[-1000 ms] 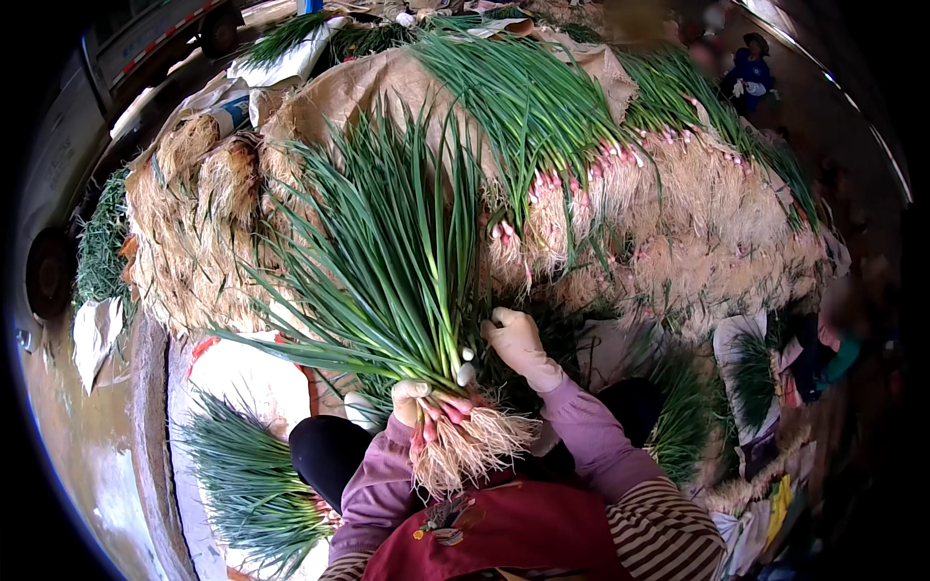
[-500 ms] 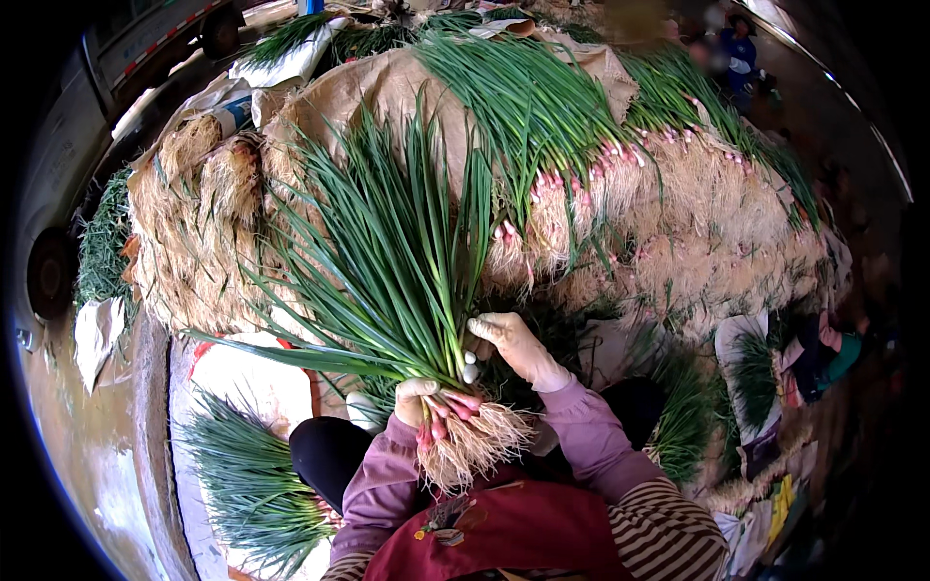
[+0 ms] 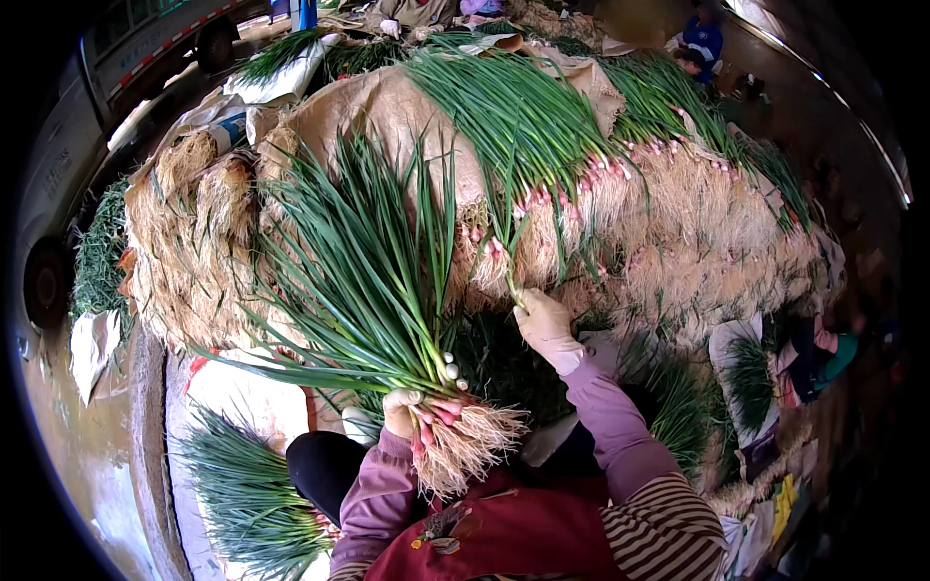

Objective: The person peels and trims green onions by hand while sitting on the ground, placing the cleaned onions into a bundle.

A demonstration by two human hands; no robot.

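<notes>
L hand (image 3: 399,411) is gripping a bunch of green onions (image 3: 373,290) w/ fingers wrapped tight round the neck, just above the pink bulbs and pale roots (image 3: 465,445). The bunch's long axis is running from the roots near the person's lap up and to the left, w/ the green leaves fanning out toward the top of the view and over the burlap sacking (image 3: 387,116). R hand (image 3: 545,324) is reaching fwd and to the right of that bunch, well apart from the L hand, w/ fingers curling closed round a single onion stalk (image 3: 515,254) at the near edge of the big heap of onions (image 3: 620,194); that stalk is pointing up and away from the fingers, toward the pink bulbs of the pile. So the loose stalk is lying nearer the R hand, and the held bunch is sitting to its left and lower, roots toward the body. Both hands appear to be in light gloves. A red apron (image 3: 513,533) and striped sleeve (image 3: 668,533) are showing at the bottom edge. Another small bunch (image 3: 242,494) is lying on white sheeting at lower left, and other people (image 3: 699,44) are sitting at the far side of the heap.
</notes>
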